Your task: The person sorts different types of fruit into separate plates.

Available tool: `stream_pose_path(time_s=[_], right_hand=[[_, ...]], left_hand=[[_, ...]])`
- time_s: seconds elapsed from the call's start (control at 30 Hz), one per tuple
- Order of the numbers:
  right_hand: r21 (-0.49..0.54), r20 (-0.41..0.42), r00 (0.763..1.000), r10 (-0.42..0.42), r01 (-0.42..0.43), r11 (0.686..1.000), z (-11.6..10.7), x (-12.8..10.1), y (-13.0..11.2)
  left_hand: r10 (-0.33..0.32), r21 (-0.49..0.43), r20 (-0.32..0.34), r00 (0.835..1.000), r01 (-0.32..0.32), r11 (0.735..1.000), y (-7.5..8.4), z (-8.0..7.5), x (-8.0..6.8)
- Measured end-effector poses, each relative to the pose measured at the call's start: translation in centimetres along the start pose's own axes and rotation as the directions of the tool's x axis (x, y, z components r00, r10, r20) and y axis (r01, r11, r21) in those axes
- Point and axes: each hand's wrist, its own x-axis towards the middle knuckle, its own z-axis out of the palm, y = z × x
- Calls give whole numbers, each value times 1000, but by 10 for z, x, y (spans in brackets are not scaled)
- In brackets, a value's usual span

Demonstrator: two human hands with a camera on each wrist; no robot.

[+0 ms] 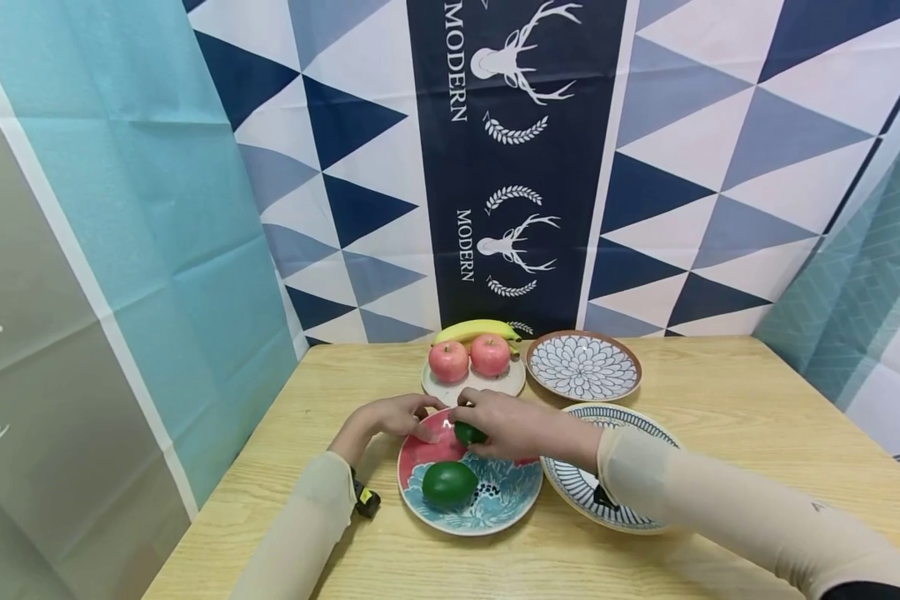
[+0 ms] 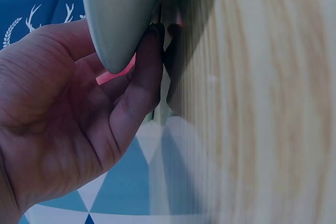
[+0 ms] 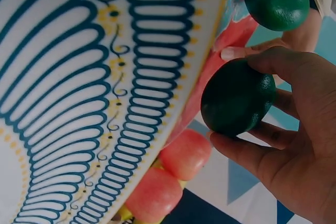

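Note:
A plate with a red and blue flower pattern [image 1: 506,508] lies at the front middle of the table in the head view. My left hand [image 1: 401,415] pinches its left rim; the left wrist view shows the thumb of this hand [image 2: 58,108] on one side of the rim and fingers beneath. My right hand [image 1: 506,425] holds a dark green oval fruit [image 3: 236,98] between thumb and fingertips, over the upper part of that plate. A second green oval fruit [image 1: 450,484] rests on the plate, nearer the front.
Behind stands a small pale plate [image 1: 446,392] with two red apples [image 1: 490,355] and a yellow banana [image 1: 476,329]. A brown-rimmed plate [image 1: 585,367] is at the back right. Under my right forearm lies a blue-striped plate [image 1: 570,487]. Patterned cloth [image 1: 367,183] hangs behind the table.

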Motion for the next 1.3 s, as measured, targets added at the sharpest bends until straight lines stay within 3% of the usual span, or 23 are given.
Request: stream_pose_path(time_s=[0.23,0.97,1.3], right_hand=[[25,35,999,-21,21,999,7,0,0],[43,65,997,32,-35,998,10,-1,-1],[77,83,994,75,-81,994,-7,-2,2]], left_hand=[[13,14,2,1000,-13,1000,-1,0,0],[-10,-8,-8,1000,10,1000,-1,1,-1],[-3,-12,5,1000,3,1000,-1,0,1]])
